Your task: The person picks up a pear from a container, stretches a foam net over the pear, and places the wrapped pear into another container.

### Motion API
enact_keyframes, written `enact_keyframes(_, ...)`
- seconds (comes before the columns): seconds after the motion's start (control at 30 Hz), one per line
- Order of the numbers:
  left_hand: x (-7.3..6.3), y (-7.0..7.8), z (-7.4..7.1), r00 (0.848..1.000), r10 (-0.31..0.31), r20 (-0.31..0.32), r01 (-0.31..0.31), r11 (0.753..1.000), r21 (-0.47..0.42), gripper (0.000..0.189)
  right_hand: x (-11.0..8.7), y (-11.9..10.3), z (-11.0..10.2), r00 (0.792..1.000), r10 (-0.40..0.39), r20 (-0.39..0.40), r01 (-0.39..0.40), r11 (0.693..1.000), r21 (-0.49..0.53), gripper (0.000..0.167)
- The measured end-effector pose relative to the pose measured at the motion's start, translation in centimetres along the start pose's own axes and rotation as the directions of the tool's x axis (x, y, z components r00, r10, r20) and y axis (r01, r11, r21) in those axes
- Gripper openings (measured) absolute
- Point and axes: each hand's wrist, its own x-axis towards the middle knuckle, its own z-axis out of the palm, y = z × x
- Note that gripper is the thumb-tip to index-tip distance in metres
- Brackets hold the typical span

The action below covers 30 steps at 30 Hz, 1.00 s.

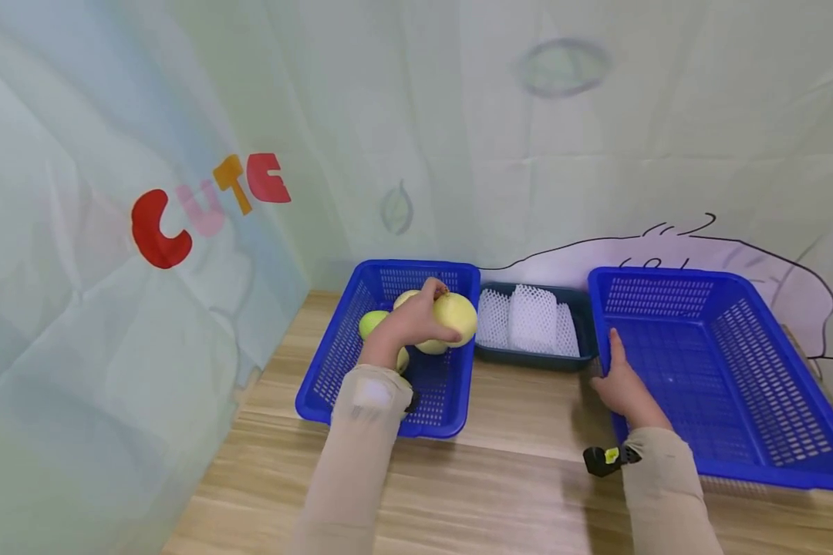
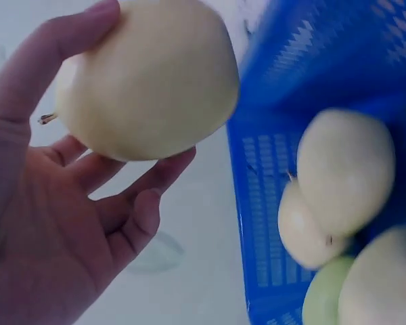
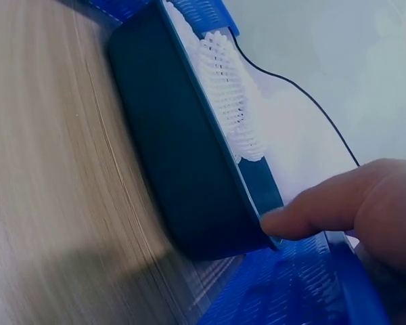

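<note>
My left hand (image 1: 416, 316) grips a pale yellow pear (image 1: 456, 319) above the right side of the left blue basket (image 1: 328, 347). In the left wrist view, the thumb lies over the pear (image 2: 149, 81) and fingers support it from below; its stem points left. More pears (image 2: 346, 172) and a green fruit (image 1: 371, 322) lie in that basket. My right hand (image 1: 628, 391) is at the left rim of the right blue basket (image 1: 680, 370), one finger extended along it. In the right wrist view, a fingertip appears near the corner of a dark green tray (image 3: 176, 149); contact is unclear.
Between the baskets, the dark green tray holds several white foam net sleeves (image 1: 533, 318). Everything stands on a wooden table (image 1: 514, 478) against a printed cloth backdrop (image 1: 416, 139) with coloured letters at the left.
</note>
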Motion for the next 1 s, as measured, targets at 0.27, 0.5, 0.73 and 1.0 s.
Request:
enact_keyframes(0.27, -0.2, 1.0, 2.4, 0.994, 0.039, -0.101, -0.044, 0.998, -0.043, 0.074, -0.8, -0.3, 0.1, 1.000, 0.006, -0.022, -0.004, 0.997, 0.078, 0.086)
enact_keyframes(0.5, -0.2, 1.7, 4.0, 0.990, 0.038, -0.135, -0.050, 0.995, -0.086, 0.072, -1.7, -0.1, 0.9, 0.995, 0.069, -0.076, -0.065, 0.997, 0.050, 0.074)
enact_keyframes(0.73, 0.2, 3.2, 5.8, 0.972, 0.059, -0.227, -0.106, 0.974, -0.199, 0.072, -1.5, 0.0, 1.1, 0.993, 0.097, -0.060, -0.095, 0.995, 0.034, 0.068)
enact_keyframes(1.0, 0.5, 5.0, 8.0, 0.956, 0.036, -0.292, -0.120, 0.954, -0.275, 0.072, -1.6, 0.0, 0.6, 0.992, 0.111, -0.060, -0.114, 0.992, -0.054, 0.066)
